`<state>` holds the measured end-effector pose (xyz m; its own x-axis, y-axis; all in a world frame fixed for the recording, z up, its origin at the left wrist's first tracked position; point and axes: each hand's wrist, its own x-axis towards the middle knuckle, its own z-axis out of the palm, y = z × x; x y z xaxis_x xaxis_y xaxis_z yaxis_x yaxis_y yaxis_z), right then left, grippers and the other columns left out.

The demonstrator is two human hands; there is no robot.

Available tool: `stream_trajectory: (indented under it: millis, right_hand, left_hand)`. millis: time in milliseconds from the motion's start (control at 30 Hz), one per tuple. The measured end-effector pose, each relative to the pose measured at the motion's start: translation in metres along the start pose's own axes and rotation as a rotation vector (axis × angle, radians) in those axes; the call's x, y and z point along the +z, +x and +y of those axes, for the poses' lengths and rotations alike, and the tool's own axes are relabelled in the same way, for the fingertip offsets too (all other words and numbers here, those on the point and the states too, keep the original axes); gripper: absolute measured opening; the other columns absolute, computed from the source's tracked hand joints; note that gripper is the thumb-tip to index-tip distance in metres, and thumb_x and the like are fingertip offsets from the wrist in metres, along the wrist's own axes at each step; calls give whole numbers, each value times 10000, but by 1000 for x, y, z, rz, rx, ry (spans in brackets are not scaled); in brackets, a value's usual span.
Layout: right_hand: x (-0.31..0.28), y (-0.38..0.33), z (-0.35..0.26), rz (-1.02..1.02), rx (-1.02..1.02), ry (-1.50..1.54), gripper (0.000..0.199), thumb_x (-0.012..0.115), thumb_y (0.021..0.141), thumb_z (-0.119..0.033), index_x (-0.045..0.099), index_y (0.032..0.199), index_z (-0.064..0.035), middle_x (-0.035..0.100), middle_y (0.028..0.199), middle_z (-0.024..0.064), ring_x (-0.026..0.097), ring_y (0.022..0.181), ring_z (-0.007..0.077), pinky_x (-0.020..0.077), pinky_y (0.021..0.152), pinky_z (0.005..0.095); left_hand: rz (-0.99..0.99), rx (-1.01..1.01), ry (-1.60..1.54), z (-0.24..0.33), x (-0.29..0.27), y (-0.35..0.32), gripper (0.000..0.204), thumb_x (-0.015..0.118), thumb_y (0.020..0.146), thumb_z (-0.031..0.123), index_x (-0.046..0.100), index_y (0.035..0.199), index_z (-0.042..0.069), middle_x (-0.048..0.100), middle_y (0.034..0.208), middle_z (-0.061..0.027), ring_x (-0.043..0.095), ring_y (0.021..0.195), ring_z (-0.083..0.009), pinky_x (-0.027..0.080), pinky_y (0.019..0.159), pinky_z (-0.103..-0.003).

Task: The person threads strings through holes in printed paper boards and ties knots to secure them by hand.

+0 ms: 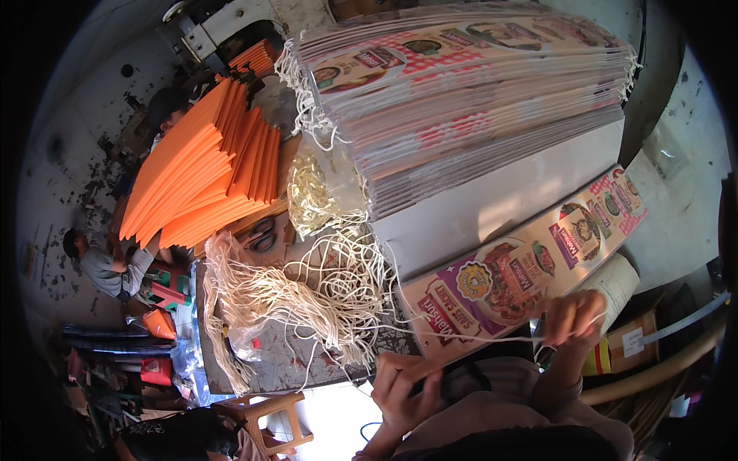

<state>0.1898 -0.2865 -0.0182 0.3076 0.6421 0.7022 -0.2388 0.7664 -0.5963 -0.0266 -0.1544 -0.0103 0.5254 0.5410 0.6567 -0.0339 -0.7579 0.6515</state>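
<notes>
The left hand (403, 384) is pinched shut on one end of a white cord (469, 336), low in the head view, near the person's chest. The right hand (573, 316) is closed on the other end, higher and off to the right, so the cord runs taut between them, just in front of the near edge of a flat printed paper bag (523, 261). That bag lies touching the right hand's fingers, its long edge slanting up and away to the right.

Beyond the left hand, a loose heap of cut cords (315, 292) sprawls over the table (269, 369), some strands trailing toward the bag. Further off from both hands rises a tall stack of printed bags (477, 100), with cord handles hanging off its left side. Left of the heap stand fanned orange sheets (207, 169), and a pair of scissors (264, 237) lies between them and the cords. A clear packet of pale cord (311, 188) leans against the stack. Another person (108, 261) crouches on the floor, well apart to the left.

A likely snag, as I judge it: the held cord could catch stray strands from the heap and drag a tangle along, since they lie so close. The tall stack leans over the workspace and might slide if nudged.

Open room is scant: the table's near edge sits just ahead of the left hand, and a wooden stool (269, 422) stands below it.
</notes>
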Motion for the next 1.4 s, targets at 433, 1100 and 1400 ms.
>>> stream_trajectory:
  millis: [433,1100,1400]
  right_hand:
    - [-21,-2,-61,387,-220,-410,82,460,884,-45,521,848,-4,426,629,30,377,471,75,349,391,185]
    - [73,22,45,-21,471,-1093,200,698,667,-54,612,846,-76,471,732,42,487,662,207,399,549,313]
    - [78,40,48,-246,255,-1307,175,666,721,-125,598,875,-80,446,724,29,473,640,207,355,575,342]
  left_hand:
    - [-232,-775,-330,-23,-16,-26,306,542,803,-53,537,1109,-41,580,924,-120,626,847,-174,510,714,-264]
    - [-296,-1128,-1010,-17,-30,-5,375,448,901,108,382,1249,-16,481,1155,-94,466,1085,-157,393,891,-277]
    - [-283,-1178,-991,-20,-16,-8,305,454,908,100,472,1175,-46,555,1089,-90,522,1001,-129,412,883,-269]
